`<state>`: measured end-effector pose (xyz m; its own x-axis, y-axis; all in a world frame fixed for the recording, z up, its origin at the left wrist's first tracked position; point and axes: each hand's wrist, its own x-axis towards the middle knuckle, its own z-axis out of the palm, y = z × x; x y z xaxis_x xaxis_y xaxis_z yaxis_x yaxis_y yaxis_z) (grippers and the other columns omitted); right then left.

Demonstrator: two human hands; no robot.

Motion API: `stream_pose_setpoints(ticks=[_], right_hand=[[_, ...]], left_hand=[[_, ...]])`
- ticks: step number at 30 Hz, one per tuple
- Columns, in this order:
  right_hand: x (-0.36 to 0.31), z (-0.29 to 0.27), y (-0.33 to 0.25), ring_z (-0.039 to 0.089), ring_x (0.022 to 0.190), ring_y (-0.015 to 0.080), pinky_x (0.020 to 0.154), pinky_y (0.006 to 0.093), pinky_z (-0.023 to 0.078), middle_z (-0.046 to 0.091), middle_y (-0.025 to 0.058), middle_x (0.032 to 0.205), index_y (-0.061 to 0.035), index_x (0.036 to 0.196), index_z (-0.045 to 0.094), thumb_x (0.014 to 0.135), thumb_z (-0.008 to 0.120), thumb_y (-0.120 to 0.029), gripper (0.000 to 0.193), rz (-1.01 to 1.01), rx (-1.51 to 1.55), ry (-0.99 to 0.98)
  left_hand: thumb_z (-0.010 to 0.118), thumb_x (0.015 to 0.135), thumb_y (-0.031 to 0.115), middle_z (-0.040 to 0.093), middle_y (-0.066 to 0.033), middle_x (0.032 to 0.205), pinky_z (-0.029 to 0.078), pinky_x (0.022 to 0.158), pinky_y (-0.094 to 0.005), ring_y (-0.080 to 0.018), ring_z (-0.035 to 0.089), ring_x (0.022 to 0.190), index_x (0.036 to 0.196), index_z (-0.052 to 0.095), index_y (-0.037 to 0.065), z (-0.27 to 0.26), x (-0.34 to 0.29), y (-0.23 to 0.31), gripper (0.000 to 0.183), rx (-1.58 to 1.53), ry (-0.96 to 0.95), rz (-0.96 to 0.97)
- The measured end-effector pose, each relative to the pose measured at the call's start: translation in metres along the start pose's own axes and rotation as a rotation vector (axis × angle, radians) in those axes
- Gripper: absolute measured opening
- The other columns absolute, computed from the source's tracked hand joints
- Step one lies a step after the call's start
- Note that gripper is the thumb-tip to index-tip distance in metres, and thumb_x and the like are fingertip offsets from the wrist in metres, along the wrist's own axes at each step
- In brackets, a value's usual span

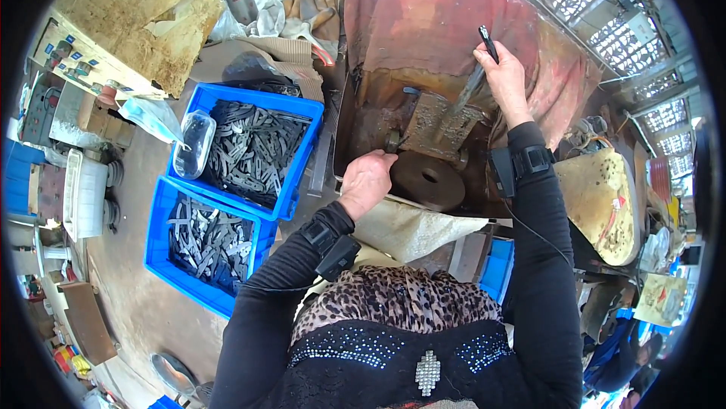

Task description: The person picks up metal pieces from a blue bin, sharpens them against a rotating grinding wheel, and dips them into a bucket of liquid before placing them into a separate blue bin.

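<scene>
My right hand (503, 80) is closed around a lever with a black grip (488, 40). Below the hand, the lever's dirty metal shaft (469, 93) slants down to a grimy metal block (441, 125) inside an open metal housing. My left hand (367, 182) is at the housing's near left edge, its fingers pinched together beside a round dark disc (429, 181) with a hole in its middle. Whatever those fingertips hold is too small to make out. A stained red cloth (423, 12) hangs over the back of the housing.
To the left, two blue bins (315, 118) (159, 220) contain many small dark and grey metal pieces. A clear plastic container (194, 144) rests on the far bin's edge. Work gloves (314, 12) lie at the back. A worn, spotted pad (605, 205) is at the right.
</scene>
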<state>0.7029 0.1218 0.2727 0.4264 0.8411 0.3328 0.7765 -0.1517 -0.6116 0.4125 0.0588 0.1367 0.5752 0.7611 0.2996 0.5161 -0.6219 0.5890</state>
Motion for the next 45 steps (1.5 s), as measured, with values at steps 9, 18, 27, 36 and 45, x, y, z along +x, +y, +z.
stream_pose_setpoints(ticks=[9, 18, 27, 36, 45], right_hand=[[-0.002, -0.001, -0.005, 0.064, 0.079, 0.0266, 0.073, 0.0369, 0.048, 0.068, 0.0126, 0.084, -0.0124, 0.100, 0.067, 0.087, 0.068, -0.030, 0.022, 0.035, 0.026, -0.001], [-0.003, -0.001, -0.004, 0.064, 0.078, 0.0258, 0.073, 0.0365, 0.048, 0.068, 0.0123, 0.083, -0.0119, 0.100, 0.066, 0.087, 0.069, -0.030, 0.022, 0.026, 0.054, 0.001], [-0.002, 0.001, 0.000, 0.064, 0.079, 0.0251, 0.073, 0.0361, 0.048, 0.068, 0.0120, 0.083, -0.0123, 0.100, 0.067, 0.087, 0.069, -0.030, 0.022, 0.038, 0.071, -0.001], [-0.002, 0.001, 0.000, 0.052, 0.074, 0.0069, 0.070, 0.0258, 0.044, 0.060, -0.0013, 0.076, -0.0081, 0.099, 0.067, 0.089, 0.069, -0.023, 0.018, 0.034, 0.092, 0.010], [-0.003, -0.001, -0.008, 0.059, 0.075, 0.0130, 0.072, 0.0300, 0.047, 0.064, 0.0040, 0.079, -0.0096, 0.100, 0.067, 0.088, 0.069, -0.026, 0.020, 0.048, 0.019, 0.010]], left_hand=[[0.058, 0.071, -0.001, 0.065, -0.0129, 0.086, 0.054, 0.072, -0.0390, -0.0313, 0.065, 0.081, 0.098, 0.070, 0.006, 0.000, 0.001, 0.000, 0.030, -0.013, -0.018, 0.003], [0.059, 0.071, 0.000, 0.065, -0.0129, 0.085, 0.054, 0.071, -0.0380, -0.0303, 0.065, 0.081, 0.096, 0.070, 0.007, 0.003, 0.001, -0.001, 0.028, 0.026, -0.032, 0.025], [0.060, 0.071, 0.001, 0.065, -0.0126, 0.083, 0.054, 0.071, -0.0379, -0.0299, 0.065, 0.080, 0.090, 0.068, 0.007, 0.001, 0.003, 0.003, 0.022, 0.057, -0.058, 0.030], [0.061, 0.072, 0.002, 0.065, -0.0132, 0.081, 0.054, 0.070, -0.0380, -0.0305, 0.065, 0.080, 0.089, 0.069, 0.008, 0.001, 0.003, 0.004, 0.021, 0.080, -0.049, 0.037], [0.059, 0.074, 0.003, 0.065, -0.0134, 0.081, 0.054, 0.070, -0.0392, -0.0309, 0.066, 0.079, 0.089, 0.069, 0.009, 0.003, 0.001, 0.003, 0.019, 0.099, -0.028, 0.035]])
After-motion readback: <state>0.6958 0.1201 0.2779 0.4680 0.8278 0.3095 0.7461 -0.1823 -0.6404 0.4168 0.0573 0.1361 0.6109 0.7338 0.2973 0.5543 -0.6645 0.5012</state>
